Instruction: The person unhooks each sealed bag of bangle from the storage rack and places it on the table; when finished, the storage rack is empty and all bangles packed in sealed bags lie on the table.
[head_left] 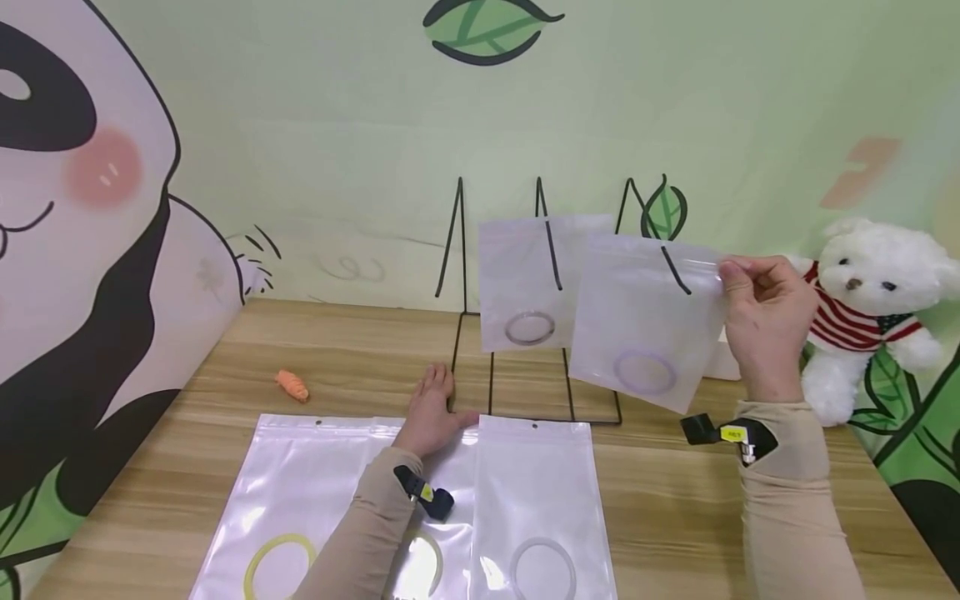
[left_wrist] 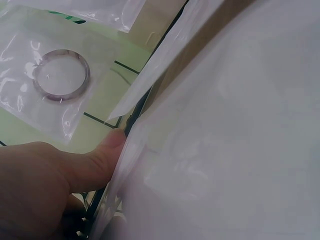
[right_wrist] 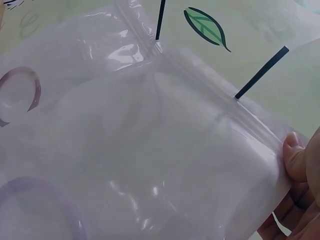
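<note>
My right hand (head_left: 772, 321) pinches the upper right corner of a clear zip bag (right_wrist: 165, 135), thumb in front. Inside the bag is a pale purple bangle (head_left: 645, 372). The right hook (head_left: 675, 271) of a black wire rack (head_left: 618, 408) passes through the bag's top, and the bag hangs tilted. Beside it, on the middle hook, another zip bag (head_left: 517, 275) holds a brownish bangle (left_wrist: 62, 75). My left hand (head_left: 433, 421) rests at the rack's front left base corner, fingers extended, thumb beside the black wire and the edge of a bag on the table.
Bags lie side by side at the front of the wooden table (head_left: 675, 500), with a yellow bangle (head_left: 281, 542) and a clear bangle (head_left: 543, 546) among them. The left hook (head_left: 450, 237) is bare. An orange toy (head_left: 292, 385) lies left; a white plush bear (head_left: 862, 308) sits right.
</note>
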